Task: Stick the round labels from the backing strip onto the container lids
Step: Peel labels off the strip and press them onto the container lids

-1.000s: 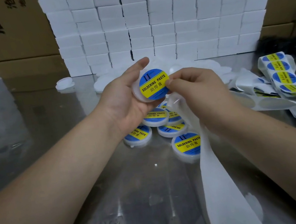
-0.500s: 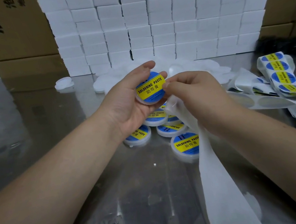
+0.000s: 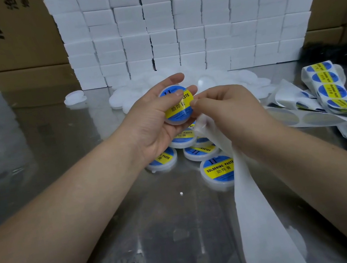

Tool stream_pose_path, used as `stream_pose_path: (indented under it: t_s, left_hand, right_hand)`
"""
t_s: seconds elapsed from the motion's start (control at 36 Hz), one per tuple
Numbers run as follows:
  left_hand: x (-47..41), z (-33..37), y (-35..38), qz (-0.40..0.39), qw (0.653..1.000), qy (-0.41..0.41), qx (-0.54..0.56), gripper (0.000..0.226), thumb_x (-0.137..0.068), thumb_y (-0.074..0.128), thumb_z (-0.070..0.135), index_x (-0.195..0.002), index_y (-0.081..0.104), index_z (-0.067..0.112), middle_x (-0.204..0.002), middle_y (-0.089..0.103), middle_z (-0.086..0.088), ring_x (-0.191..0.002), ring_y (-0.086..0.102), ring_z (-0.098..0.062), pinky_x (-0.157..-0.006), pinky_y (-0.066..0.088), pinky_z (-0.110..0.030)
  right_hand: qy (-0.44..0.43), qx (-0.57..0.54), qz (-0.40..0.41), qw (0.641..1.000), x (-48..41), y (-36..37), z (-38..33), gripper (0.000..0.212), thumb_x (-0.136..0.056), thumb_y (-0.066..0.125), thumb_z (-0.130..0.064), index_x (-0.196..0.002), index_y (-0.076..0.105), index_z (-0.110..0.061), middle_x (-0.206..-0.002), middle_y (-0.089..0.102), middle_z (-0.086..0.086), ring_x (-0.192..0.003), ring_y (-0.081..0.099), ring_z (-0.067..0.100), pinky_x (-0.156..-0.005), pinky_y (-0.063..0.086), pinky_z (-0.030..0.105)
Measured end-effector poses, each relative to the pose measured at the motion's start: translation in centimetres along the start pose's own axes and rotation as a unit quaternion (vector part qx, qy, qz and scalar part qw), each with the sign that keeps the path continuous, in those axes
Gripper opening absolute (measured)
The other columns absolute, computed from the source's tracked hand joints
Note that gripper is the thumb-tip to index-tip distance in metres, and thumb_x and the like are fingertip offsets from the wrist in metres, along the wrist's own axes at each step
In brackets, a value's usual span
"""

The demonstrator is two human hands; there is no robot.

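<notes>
Left hand [image 3: 155, 125] cradles the lid [image 3: 176, 106], thumb pressing its label [image 3: 178, 110] flat; right hand [image 3: 228, 109] pinches the spent strip [image 3: 256, 209], kept clear of the work

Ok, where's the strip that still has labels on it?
In the head view the labelled strip lies heaped on the steel table at the far right, just past the right hand.

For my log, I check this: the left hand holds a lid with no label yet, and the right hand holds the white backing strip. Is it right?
Not quite. The head view shows the lid in the left hand already carrying a blue and yellow label. The right hand does hold the white backing strip.
</notes>
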State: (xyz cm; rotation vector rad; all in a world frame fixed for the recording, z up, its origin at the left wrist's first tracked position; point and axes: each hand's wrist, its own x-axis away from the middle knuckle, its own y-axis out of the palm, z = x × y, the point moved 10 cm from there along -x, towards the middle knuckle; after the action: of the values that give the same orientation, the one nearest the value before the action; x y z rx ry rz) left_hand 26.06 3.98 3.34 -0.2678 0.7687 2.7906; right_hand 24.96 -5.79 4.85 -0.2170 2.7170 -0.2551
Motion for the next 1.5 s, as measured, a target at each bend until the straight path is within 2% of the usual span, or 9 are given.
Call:
stream_pose_path:
  t_s: [0.28,0.92,1.0,1.08,1.14,1.19,1.31,1.42,1.5]
  left_hand:
    - [0.1,-0.1,0.0,-0.001,1.0,0.001,-0.006,0.025,-0.088,0.049,-0.001,-0.098,0.062,0.018,-0.091,0.073,-0.006,-0.082,0.07,-0.021,-0.065,0.056,-0.03]
    - [0.4,0.1,0.0,0.027,0.999,0.011,-0.043,0.03,-0.088,0.048,-0.005,-0.096,0.063,0.019,-0.091,0.073,-0.004,-0.081,0.071,-0.02,-0.062,0.056,-0.028]
    - [0.6,0.9,-0.2,0.043,0.994,0.045,-0.09,0.033,-0.088,0.048,-0.006,-0.095,0.063,0.022,-0.091,0.072,0.001,-0.08,0.07,-0.017,-0.064,0.056,-0.028]
    - [1.1,2.4,-0.6,0.09,0.968,0.112,-0.205,0.036,-0.088,0.049,-0.004,-0.091,0.063,0.029,-0.093,0.071,0.009,-0.085,0.068,-0.012,-0.071,0.055,-0.027]
    - [1.6,3.2,-0.5,0.119,0.941,0.154,-0.277,0.038,-0.088,0.05,-0.003,-0.089,0.062,0.033,-0.096,0.069,0.011,-0.092,0.065,-0.01,-0.078,0.053,-0.026]
    - [2.1,3.8,-0.3,0.144,0.923,0.181,-0.307,0.037,-0.088,0.049,-0.003,-0.089,0.06,0.033,-0.097,0.067,0.011,-0.087,0.066,-0.006,-0.081,0.054,-0.024]
    - [2.6,5.8,-1.8,0.214,0.922,0.2,-0.254,0.03,-0.093,0.045,0.001,-0.095,0.053,0.03,-0.093,0.064,0.012,-0.065,0.067,-0.006,-0.068,0.055,-0.022]
    - [2.5,4.6,-1.4,0.185,0.941,0.148,-0.241,0.027,-0.094,0.044,0.001,-0.105,0.045,0.026,-0.091,0.065,0.003,-0.057,0.067,-0.012,-0.058,0.056,-0.024]
    - [2.5,3.5,-0.1,0.154,0.94,0.123,-0.277,0.019,-0.094,0.049,0.01,-0.093,0.051,0.029,-0.089,0.062,0.001,-0.052,0.067,-0.014,-0.048,0.053,-0.021]
  right_hand:
    - [0.006,0.021,0.011,1.0,0.1,-0.2,0.0,0.021,-0.085,0.058,-0.018,-0.069,0.07,-0.02,-0.071,0.071,-0.005,-0.064,0.063,0.0,-0.053,0.047,0.009]
    - [-0.005,0.054,0.024,0.998,0.1,-0.4,-0.1,0.025,-0.084,0.057,-0.017,-0.062,0.068,-0.023,-0.063,0.068,-0.009,-0.056,0.057,-0.006,-0.047,0.041,0.006]
    - [-0.004,0.059,0.024,0.998,0.0,-0.4,0.0,0.027,-0.083,0.058,-0.017,-0.059,0.067,-0.025,-0.062,0.067,-0.01,-0.056,0.056,-0.006,-0.047,0.04,0.005]
    - [0.008,0.069,0.026,0.997,0.0,-0.5,0.3,0.028,-0.083,0.057,-0.016,-0.058,0.069,-0.023,-0.058,0.065,-0.01,-0.053,0.052,-0.004,-0.044,0.037,0.003]
    - [0.008,0.086,0.031,0.996,0.0,-0.4,0.2,0.019,-0.083,0.056,-0.015,-0.073,0.069,-0.006,-0.071,0.066,0.008,-0.052,0.045,0.004,-0.044,0.037,0.009]
    - [0.005,0.116,0.04,0.992,-0.1,-0.6,0.2,0.024,-0.083,0.055,-0.017,-0.087,0.063,0.005,-0.088,0.062,0.019,-0.06,0.042,0.006,-0.05,0.042,0.02]
    - [0.022,0.171,0.075,0.982,-0.2,-2.0,0.7,0.036,-0.083,0.054,-0.025,-0.099,0.058,0.006,-0.104,0.059,0.023,-0.061,0.038,0.023,-0.057,0.042,0.039]
    - [-0.006,0.153,0.079,0.985,0.0,-2.1,0.0,0.032,-0.083,0.055,-0.029,-0.084,0.062,0.002,-0.075,0.058,0.019,-0.053,0.038,0.007,-0.047,0.033,0.023]
    - [-0.022,0.126,0.049,0.991,0.0,-1.2,-0.4,0.017,-0.085,0.056,-0.031,-0.073,0.063,-0.021,-0.058,0.063,-0.015,-0.048,0.05,-0.005,-0.039,0.033,0.006]
